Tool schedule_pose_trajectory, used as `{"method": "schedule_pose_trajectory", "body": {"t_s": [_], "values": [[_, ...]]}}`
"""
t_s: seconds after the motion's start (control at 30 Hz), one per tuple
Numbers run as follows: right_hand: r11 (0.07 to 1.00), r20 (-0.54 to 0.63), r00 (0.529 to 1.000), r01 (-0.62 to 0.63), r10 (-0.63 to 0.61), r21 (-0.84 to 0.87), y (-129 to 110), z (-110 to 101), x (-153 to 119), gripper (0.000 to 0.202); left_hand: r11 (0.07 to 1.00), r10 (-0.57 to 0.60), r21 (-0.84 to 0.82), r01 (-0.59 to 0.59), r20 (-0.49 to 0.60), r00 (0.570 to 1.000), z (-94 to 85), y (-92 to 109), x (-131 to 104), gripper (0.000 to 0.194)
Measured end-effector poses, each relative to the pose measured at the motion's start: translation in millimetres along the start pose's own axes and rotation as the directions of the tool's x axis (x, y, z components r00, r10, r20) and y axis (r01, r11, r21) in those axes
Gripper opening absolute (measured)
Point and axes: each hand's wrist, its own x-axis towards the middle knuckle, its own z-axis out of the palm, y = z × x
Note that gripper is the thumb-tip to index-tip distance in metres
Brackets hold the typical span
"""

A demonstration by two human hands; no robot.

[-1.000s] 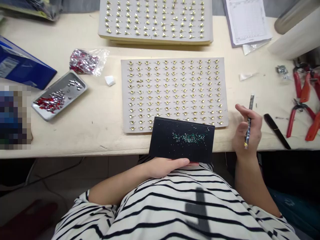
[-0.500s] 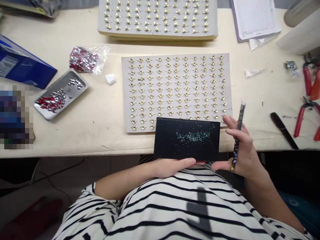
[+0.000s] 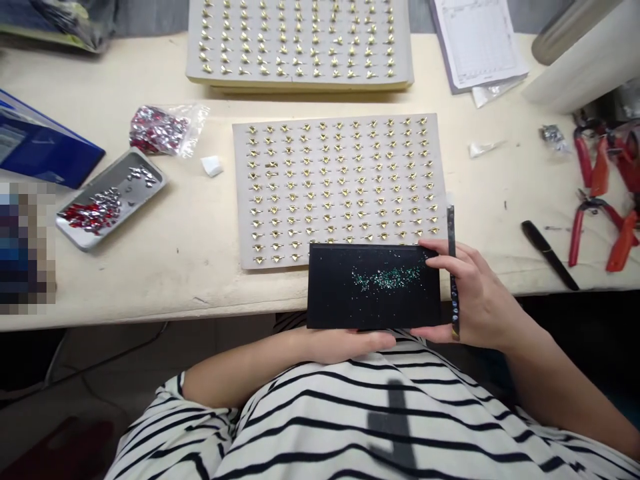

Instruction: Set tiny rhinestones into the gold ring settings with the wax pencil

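A flat black tray (image 3: 330,287), sprinkled with tiny green and white glittering stones (image 3: 390,278), is held tilted at the table's front edge. Along its lower edge lies my left hand (image 3: 345,343), supporting it from below, with part of the fingers hidden. My right hand (image 3: 475,293) spans the tray's right end, fingertips at the top edge and thumb at the bottom. A dark pen-like stick (image 3: 453,280) with a speckled lower part is also held in that hand, upright beside the tray. Just behind stands a pale foam board (image 3: 240,200) with rows of gold rings (image 3: 341,180), partly covered by the tray.
Farther back is another ring board (image 3: 300,80). On the left are a grey tray (image 3: 155,183) of red and silver stones, a plastic bag (image 3: 163,130) of stones and a blue box (image 3: 55,150). Pliers (image 3: 577,227), a black pen (image 3: 549,255) and papers (image 3: 477,43) lie right.
My right hand has moved left with the stick and now touches the black tray's right end. My left thumb sits slightly lower against the tray. The whole view has shifted a little.
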Motion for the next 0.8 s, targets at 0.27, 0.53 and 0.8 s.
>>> {"method": "schedule_pose_trajectory", "body": {"t_s": [0.27,0.53,0.8], "values": [[1.000,-0.030,1.000,-0.002,0.002,0.006,23.4,-14.9,-14.3,0.104,0.954,0.219,-0.218,-0.207,0.031,0.975,-27.5,-8.6,-17.6,0.055],[0.999,0.018,0.999,0.032,-0.031,-0.020,35.8,-11.3,-6.3,0.104,0.860,-0.070,-0.509,-0.022,-0.161,0.984,-50.2,1.7,-25.3,0.032],[0.999,0.031,0.999,-0.017,0.016,0.031,52.2,-15.2,-15.9,0.117,0.843,-0.127,-0.533,0.075,-0.061,0.990,-58.1,16.3,-7.8,0.012]]}}
